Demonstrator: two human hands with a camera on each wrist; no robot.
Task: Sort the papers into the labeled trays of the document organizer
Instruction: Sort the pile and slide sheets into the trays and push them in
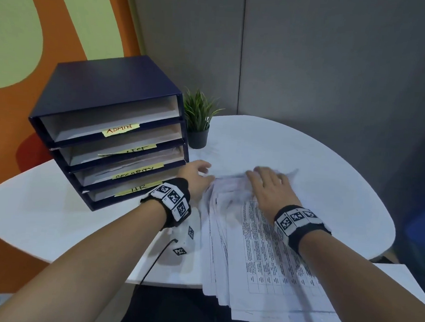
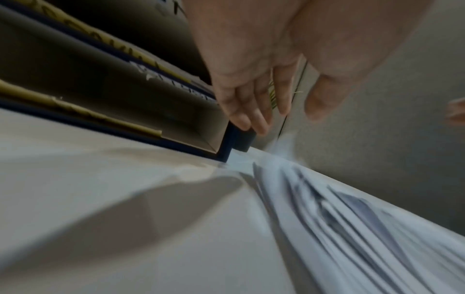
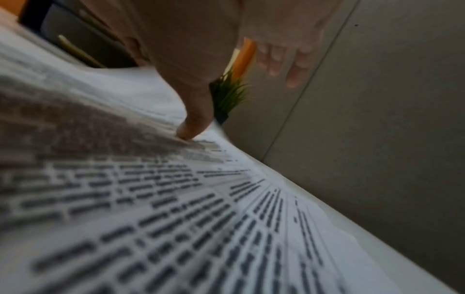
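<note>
A dark blue document organizer [image 1: 103, 118] sits on the left side of a white round table [image 1: 307, 152], four trays stacked with yellow tape labels, top one reads ADMIN [image 1: 120, 129], the lower ones SECURITY [image 1: 136, 172] and HR [image 1: 139, 189], and one in between is half hidden. A messy fanned stack of printed papers [image 1: 262, 260] runs from the table's middle over its near edge; the right hand [image 1: 271, 187] lies flat on it with fingers spread, and the left hand [image 1: 196, 176] is at the stack's far left corner, right by the organizer. Little potted plant [image 1: 199, 119] just behind the organizer, both wrists wear marker bands
</note>
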